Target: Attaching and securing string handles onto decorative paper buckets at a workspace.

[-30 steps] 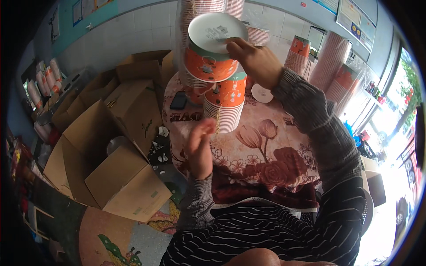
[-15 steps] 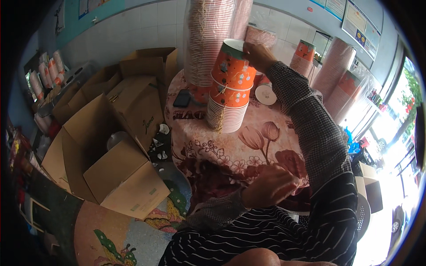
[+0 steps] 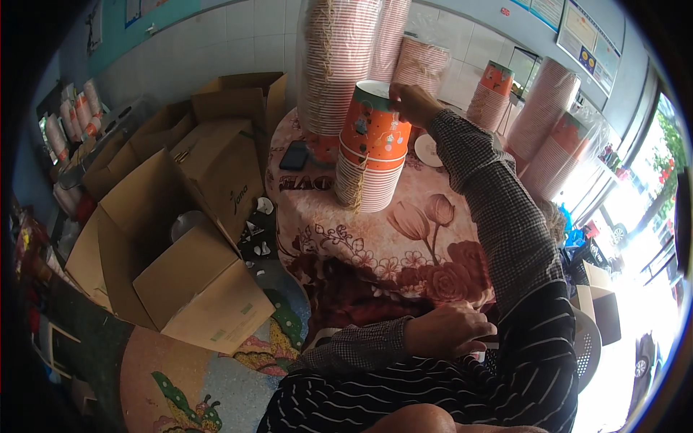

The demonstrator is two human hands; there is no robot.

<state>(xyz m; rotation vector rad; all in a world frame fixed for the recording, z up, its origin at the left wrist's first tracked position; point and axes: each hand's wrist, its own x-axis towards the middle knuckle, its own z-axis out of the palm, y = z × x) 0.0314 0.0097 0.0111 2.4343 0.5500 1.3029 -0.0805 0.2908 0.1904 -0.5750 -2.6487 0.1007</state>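
Observation:
An orange paper cup (image 3: 372, 130) with a green band and printed figures sits upside down on top of a stack of nested paper cups (image 3: 367, 185) on the table. My right hand (image 3: 417, 105) grips its upper edge from the right side, with fingers closed there. A strand of tan straw-like string hangs down the stack's front. My left hand (image 3: 451, 330) is low, over my lap near the table's front edge, its fingers curled; whether anything is inside them is hidden.
Tall wrapped cup stacks (image 3: 339, 72) stand behind, with more wrapped stacks (image 3: 545, 108) at right. A phone (image 3: 294, 155) and a white round disc (image 3: 429, 150) lie on the flowered tablecloth (image 3: 411, 216). Open cardboard boxes (image 3: 209, 289) fill the floor at left.
The orange cup has come down over the stack with my right hand, leaving one orange body showing where two showed before. My left hand has shifted slightly right and down.

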